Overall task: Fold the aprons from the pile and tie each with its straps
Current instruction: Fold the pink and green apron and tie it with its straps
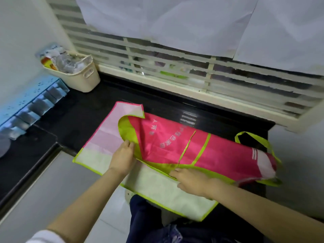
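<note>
A pink apron [168, 144] with lime-green trim lies spread across the black counter [82, 111], part folded over so its pale underside shows at the left and front. My left hand [122, 156] rests on the pale side and pinches the green edge of the folded flap. My right hand [191, 181] lies on the lower fold line with its fingers fairly straight, touching the green trim. A thin green strap [186, 148] lies across the pink face. A green neck loop [252, 137] sticks out at the right end. The front corner hangs off the counter.
A cream basket [84, 76] full of packets stands at the back left by the wall. A blue drawer organiser [29, 106] sits at the left. A window with slatted blinds [175, 67] runs behind the counter. My legs in dark jeans [149, 223] are below.
</note>
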Motion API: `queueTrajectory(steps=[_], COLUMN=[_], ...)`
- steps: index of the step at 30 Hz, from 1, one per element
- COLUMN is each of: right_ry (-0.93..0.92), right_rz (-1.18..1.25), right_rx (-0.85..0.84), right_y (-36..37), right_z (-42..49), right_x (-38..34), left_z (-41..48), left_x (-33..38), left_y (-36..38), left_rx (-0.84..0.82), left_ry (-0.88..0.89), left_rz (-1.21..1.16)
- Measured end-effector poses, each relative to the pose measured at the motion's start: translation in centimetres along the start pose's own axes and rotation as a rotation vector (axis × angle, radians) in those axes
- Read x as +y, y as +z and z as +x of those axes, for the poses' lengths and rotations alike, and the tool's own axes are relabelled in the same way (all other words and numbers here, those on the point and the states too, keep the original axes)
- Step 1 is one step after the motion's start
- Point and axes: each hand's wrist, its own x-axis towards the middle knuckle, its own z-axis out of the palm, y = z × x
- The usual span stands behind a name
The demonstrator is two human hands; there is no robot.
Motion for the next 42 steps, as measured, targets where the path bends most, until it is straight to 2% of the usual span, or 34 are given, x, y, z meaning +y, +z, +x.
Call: queueTrajectory(steps=[4, 10, 13, 16, 18, 20, 23, 31, 34, 36, 37, 42], right_ry=[-0.090, -0.059, 0.025, 0.198, 0.313, 0.391, 0.421, 0.546, 0.597, 0.555, 0.531, 0.529], right_rz=[0.108, 0.350, 0.374, 0.310, 0.181, 0.093, 0.088, -0.108, -0.029, 0.054, 0.077, 0.086], right_rx=[0.032, -0.054, 0.137, 0.333, 0.284, 0.098, -0.078, -0.049, 0.073, 0.219, 0.238, 0.009], right_y=[0.6, 2.2, 2.3, 1.7, 1.8, 2.3, 2.8, -1.4, -1.2, -0.3, 0.2, 3.0], right_z=[0.8, 1.0, 1.3, 1.5, 1.6, 1.4, 0.7, 1.2, 2.0, 1.9, 1.5, -0.9], right_x=[-0.1, -0.2, 1.2, 4.3, 7.0, 8.6, 9.4, 14.5, 13.7, 11.8, 10.4, 5.9], left_z=[-1.6, -2.4, -1.7, -1.0, -0.5, -0.4, -0.2, 2.4, 3.2, 3.6, 3.7, 3.5], left_x=[-1.0, -2.3, -1.8, -0.3, 1.0, 2.4, 3.8, 7.8, 9.6, 10.3, 10.5, 10.9], left_y=[0.4, 1.6, 1.8, 2.8, 3.9, 5.0, 6.2, 6.0, 6.0, 5.9, 5.9, 5.7], left_rx=[0.005, -0.270, -0.191, -0.140, -0.259, -0.392, -0.438, -0.371, -0.385, -0.388, -0.392, -0.354], left_ry=[-0.105, -0.193, -0.136, -0.057, -0.001, 0.035, 0.035, 0.112, 0.091, 0.090, 0.090, 0.106], left_rz=[0.125, 0.320, 0.403, 0.265, 0.129, 0.105, 0.119, 0.207, 0.179, 0.177, 0.179, 0.191])
